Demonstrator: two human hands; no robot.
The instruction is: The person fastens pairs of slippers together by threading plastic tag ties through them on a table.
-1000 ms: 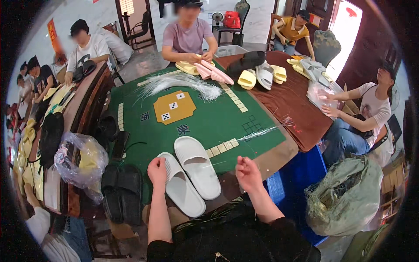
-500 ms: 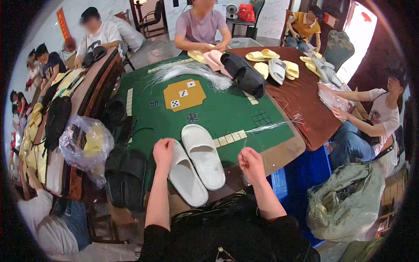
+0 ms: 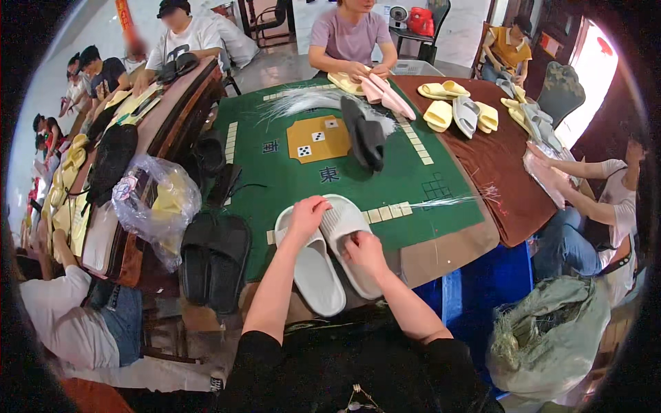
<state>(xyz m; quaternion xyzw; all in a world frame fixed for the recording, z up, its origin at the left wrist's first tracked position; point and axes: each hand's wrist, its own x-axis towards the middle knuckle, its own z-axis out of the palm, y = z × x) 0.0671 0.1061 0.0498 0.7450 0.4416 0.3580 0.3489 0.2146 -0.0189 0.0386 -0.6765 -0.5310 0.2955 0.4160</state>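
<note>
Two light grey slippers lie side by side at the table's near edge, toes pointing away from me. My left hand point(image 3: 310, 215) is closed over the strap of the left slipper point(image 3: 321, 279), near where the two slippers meet. My right hand point(image 3: 365, 251) has its fingers bent into the opening of the right slipper point(image 3: 346, 219), below the strap. Whatever either hand pinches is hidden or too thin to make out. Beside my left forearm rests a pair of black slippers point(image 3: 215, 258). Farther off, more black slippers point(image 3: 363, 138) stand tilted near the bundle of clear plastic strands point(image 3: 303, 102).
The green table mat point(image 3: 275, 186) bears printed tiles. Yellow and grey slippers point(image 3: 465, 113) lie on a brown cloth point(image 3: 475, 172). A clear plastic bag point(image 3: 155, 203) sits at left, a blue bin point(image 3: 485, 282) and sack point(image 3: 551, 337) at right. Other people sit around the tables.
Both my hands have come inward from beside the grey slippers onto their straps. The far black slippers have shifted left and turned on edge, baring the pink slippers. The view has swung a little.
</note>
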